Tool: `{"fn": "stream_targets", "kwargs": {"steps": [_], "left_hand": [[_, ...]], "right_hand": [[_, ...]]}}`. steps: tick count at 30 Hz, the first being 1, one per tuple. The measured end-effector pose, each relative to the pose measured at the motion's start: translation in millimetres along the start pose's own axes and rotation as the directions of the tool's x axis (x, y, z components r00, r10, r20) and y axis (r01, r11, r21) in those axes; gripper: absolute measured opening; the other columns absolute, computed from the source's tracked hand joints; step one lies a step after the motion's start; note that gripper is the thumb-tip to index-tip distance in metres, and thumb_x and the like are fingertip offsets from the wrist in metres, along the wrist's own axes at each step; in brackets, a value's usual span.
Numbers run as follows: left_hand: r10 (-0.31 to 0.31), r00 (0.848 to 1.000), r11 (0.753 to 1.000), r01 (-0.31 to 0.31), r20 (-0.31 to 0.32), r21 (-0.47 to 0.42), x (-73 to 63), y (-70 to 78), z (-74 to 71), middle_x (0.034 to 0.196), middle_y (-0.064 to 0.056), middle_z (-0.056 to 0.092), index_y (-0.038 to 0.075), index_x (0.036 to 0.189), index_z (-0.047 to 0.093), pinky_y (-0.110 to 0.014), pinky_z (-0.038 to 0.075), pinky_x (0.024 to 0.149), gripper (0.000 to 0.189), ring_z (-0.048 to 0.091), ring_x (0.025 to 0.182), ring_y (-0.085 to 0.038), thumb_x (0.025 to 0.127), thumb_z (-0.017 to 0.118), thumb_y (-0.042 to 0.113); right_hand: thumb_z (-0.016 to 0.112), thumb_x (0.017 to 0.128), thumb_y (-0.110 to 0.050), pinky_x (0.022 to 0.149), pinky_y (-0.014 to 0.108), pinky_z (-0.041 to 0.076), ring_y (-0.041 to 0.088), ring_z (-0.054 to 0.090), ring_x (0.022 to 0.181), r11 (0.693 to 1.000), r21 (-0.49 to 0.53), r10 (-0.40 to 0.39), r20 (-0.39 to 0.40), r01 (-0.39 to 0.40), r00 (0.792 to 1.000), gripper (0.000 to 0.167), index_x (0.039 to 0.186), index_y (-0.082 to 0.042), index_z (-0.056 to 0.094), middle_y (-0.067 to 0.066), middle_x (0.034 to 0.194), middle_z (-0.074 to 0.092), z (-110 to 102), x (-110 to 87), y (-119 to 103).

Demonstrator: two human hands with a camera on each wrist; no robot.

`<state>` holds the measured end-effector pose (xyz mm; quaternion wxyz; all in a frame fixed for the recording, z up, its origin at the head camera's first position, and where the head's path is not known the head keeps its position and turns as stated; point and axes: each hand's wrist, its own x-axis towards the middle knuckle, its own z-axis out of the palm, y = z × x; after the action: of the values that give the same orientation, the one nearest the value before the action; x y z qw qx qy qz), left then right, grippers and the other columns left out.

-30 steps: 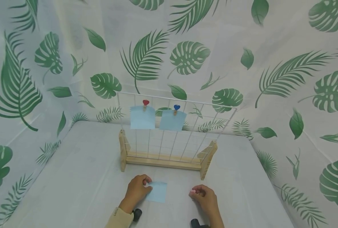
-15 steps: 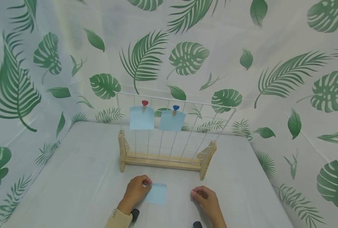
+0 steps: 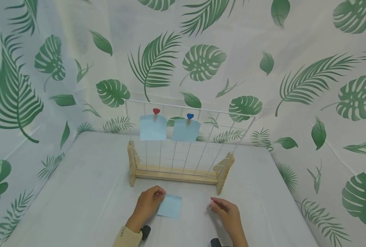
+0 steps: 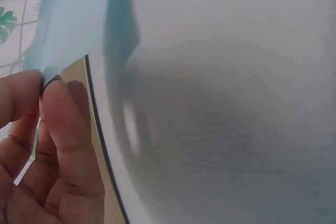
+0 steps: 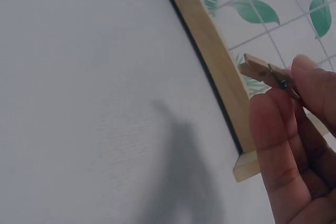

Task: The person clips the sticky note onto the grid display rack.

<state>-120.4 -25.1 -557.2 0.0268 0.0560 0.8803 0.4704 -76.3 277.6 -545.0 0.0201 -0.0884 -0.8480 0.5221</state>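
In the head view my left hand (image 3: 147, 206) pinches the upper left corner of a light blue paper square (image 3: 170, 206). The left wrist view shows that sheet (image 4: 73, 19) between thumb and fingertips, bent and raised off the white surface. To the right, my right hand (image 3: 227, 214) holds a small wooden clothespin (image 5: 265, 73) by its rear end, between thumb and fingers. The pin's tip points away from the hand. A bit of pink shows at the fingertips in the head view; most of it is hidden.
Behind the hands stands a white wire grid rack on a wooden base (image 3: 176, 176). Two blue paper squares hang there, the left one (image 3: 153, 128) under a red heart clothespin (image 3: 156, 111), the right one (image 3: 186, 131) under a blue heart clothespin (image 3: 190, 116). Leaf-print cloth surrounds the table (image 3: 87, 178).
My left hand has moved slightly forward, lifting and tilting the paper square. The right hand has shifted a little forward and right, its fingers now more extended. The rack stays put.
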Motion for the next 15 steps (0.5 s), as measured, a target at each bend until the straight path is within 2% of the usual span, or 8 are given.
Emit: {"fn": "stream_targets", "kwargs": {"steps": [3,8,15], "left_hand": [[0.001,1.0,1.0,-0.001,0.003,-0.028,1.4,2.8,-0.6,0.094,0.003,0.072,0.011,0.102,0.076,-0.041,0.058,0.081,0.005,0.068,0.088,-0.015,0.1,0.074,0.007],[0.001,1.0,0.998,-0.001,0.004,-0.064,1.3,7.6,-2.4,0.097,0.002,0.073,0.011,0.104,0.076,-0.041,0.059,0.085,0.006,0.069,0.091,-0.016,0.101,0.073,0.008],[0.042,0.999,0.99,-0.044,-0.02,-0.132,1.2,12.0,-4.5,0.098,0.002,0.073,0.01,0.107,0.076,-0.03,0.058,0.084,0.007,0.067,0.093,-0.014,0.101,0.072,0.008]], "right_hand": [[0.075,0.103,-0.014,0.084,0.02,0.059,0.011,0.076,0.086,0.999,-0.024,-0.034,-0.011,0.034,0.999,0.025,0.119,0.005,0.077,0.013,0.104,0.081,-1.3,0.9,-5.7],[0.076,0.102,-0.012,0.082,0.02,0.06,0.008,0.076,0.084,0.996,0.0,-0.094,-0.035,0.094,0.995,0.024,0.117,0.007,0.077,0.013,0.101,0.08,-1.6,3.2,-12.9],[0.074,0.103,-0.007,0.08,0.023,0.063,0.006,0.074,0.086,0.986,0.048,-0.159,-0.064,0.162,0.985,0.022,0.117,0.009,0.075,0.014,0.101,0.079,-2.3,8.3,-22.0]]}}
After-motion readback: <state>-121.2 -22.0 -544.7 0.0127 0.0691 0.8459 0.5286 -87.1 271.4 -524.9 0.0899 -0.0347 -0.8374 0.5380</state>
